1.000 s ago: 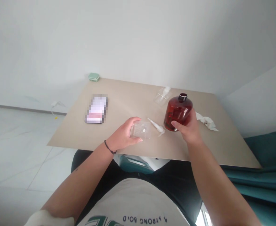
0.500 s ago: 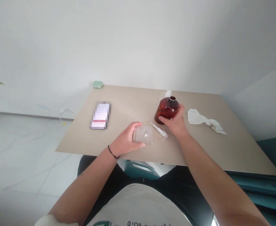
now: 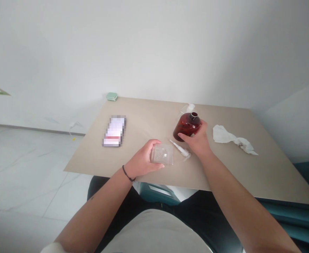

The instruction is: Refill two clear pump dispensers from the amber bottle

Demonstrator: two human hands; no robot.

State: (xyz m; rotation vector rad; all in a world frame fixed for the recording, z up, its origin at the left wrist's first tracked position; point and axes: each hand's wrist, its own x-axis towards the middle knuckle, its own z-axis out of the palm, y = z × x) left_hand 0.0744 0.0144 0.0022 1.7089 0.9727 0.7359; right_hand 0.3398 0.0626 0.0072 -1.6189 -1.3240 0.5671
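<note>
My left hand grips a clear plastic box from its left side, and the box stays low over the tabletop or rests on it. My right hand wraps the side of an amber plastic bottle, which stands upright with its pump removed and its threaded neck open. A white pump dispenser lies on the table between my hands, its tube pointing up and left. Behind the bottle, a clear plastic piece with white parts is partly hidden.
The beige tabletop holds a phone with a blurred screen at left and a crumpled white tissue at right. A small green box sits at the far corner by the wall. Teal fabric lies beyond the right edge.
The bottle has come down and to the left from a tilted hold to stand upright under my right hand. My left hand and the clear box have barely moved relative to the table.
</note>
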